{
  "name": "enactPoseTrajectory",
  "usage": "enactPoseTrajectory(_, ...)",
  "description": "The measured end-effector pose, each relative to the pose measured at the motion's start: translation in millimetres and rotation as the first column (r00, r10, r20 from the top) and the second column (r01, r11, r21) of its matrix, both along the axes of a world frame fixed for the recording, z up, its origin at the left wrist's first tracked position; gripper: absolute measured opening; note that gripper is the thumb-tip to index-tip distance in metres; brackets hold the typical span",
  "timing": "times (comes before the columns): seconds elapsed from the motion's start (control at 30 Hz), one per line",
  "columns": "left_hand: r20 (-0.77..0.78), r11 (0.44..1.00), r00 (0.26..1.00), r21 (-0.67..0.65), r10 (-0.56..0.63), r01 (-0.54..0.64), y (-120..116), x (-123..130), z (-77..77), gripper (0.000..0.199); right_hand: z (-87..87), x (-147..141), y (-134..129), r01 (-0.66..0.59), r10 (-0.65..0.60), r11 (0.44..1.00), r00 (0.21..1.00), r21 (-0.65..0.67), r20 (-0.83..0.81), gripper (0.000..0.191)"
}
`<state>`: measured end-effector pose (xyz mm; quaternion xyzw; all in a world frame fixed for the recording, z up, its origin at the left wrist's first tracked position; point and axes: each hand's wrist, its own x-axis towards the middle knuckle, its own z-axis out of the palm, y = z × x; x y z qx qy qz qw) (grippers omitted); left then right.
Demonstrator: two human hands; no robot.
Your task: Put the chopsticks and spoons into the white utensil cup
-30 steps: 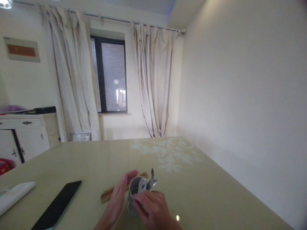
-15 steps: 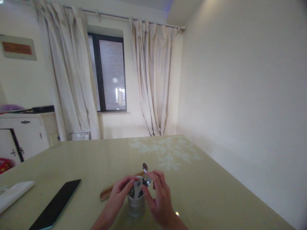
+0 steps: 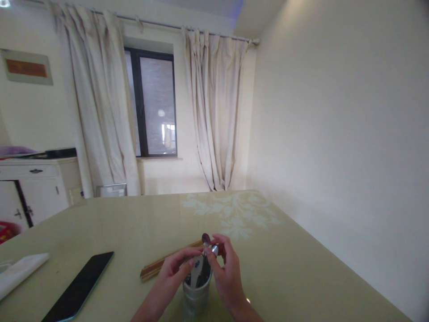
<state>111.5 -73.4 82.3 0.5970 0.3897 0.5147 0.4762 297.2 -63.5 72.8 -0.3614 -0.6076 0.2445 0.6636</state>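
Note:
A greyish cylindrical cup (image 3: pixel 196 298) stands upright on the table and holds several utensils. Among them, a utensil with a flat grey handle (image 3: pixel 197 273) leans near the left side of the rim. My left hand (image 3: pixel 172 270) curls around the top of that handle, thumb in front and fingers above. On the cup's right, my right hand (image 3: pixel 228 273) pinches a metal spoon (image 3: pixel 205 239) between thumb and fingers, its bowl pointing up. A second shiny spoon bowl (image 3: pixel 215 249) shows beside those fingertips. The utensils' lower ends are hidden inside the cup.
A bundle of wooden chopsticks (image 3: pixel 157 267) lies behind my left hand. Farther left are a dark phone (image 3: pixel 80 286) and a white object (image 3: pixel 23 273). The pale green table (image 3: pixel 134 223) runs along a wall on the right; a white cabinet (image 3: pixel 40 188) stands at far left.
The cup has shifted slightly right and nearer. My right fingers have closed around the spoon, whose bowl has dropped a little. My left hand has also moved slightly right.

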Motion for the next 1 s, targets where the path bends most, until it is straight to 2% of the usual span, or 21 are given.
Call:
enactPoseTrajectory(0.1, -0.057, 0.999, 0.998, 0.036, 0.019, -0.017, -1, 0, 0.2, 0.047, -4.1, -1, 3, -0.051, 0.043, 0.996, 0.993, -0.070, -0.113, 0.039)
enactPoseTrajectory(0.27, -0.030, 1.000, 1.000, 0.026, 0.000, 0.000, -1, 3, -2.1, 0.044, -5.9, -3, 3, -0.192, 0.153, 0.972, 0.955, -0.136, -0.254, 0.051)
enactPoseTrajectory(0.53, -0.034, 0.994, 0.996, 0.069, -0.082, 0.084, 2, 0, -5.1, 0.036, 0.9, -3, 4, -0.372, 0.264, 0.909, 0.864, -0.190, -0.428, 0.050)
enactPoseTrajectory(0.6, -0.037, 0.991, 0.993, 0.074, -0.110, 0.112, 1, 0, -4.4, 0.035, 4.9, -1, 5, -0.365, 0.251, 0.912, 0.857, -0.187, -0.450, 0.049)
enactPoseTrajectory(0.73, -0.060, 0.988, 0.990, 0.079, -0.126, 0.131, -1, 0, -2.3, 0.036, 10.2, 7, 11, -0.232, 0.130, 0.959, 0.868, -0.161, -0.478, 0.046)
enactPoseTrajectory(0.83, -0.050, 0.992, 0.992, 0.042, -0.115, 0.117, -2, 2, -3.0, 0.040, 10.7, 12, 16, -0.178, 0.056, 0.967, 0.845, -0.181, -0.532, 0.044)
enactPoseTrajectory(0.9, -0.027, 0.994, 0.994, 0.004, -0.109, 0.109, -2, 3, -4.7, 0.045, 10.0, 15, 20, -0.193, 0.024, 0.957, 0.795, -0.215, -0.606, 0.046)
enactPoseTrajectory(1.0, 0.026, 0.994, 0.994, -0.027, -0.106, 0.107, -2, 3, -6.9, 0.052, 6.6, 18, 26, -0.271, 0.019, 0.937, 0.666, -0.218, -0.746, 0.045)
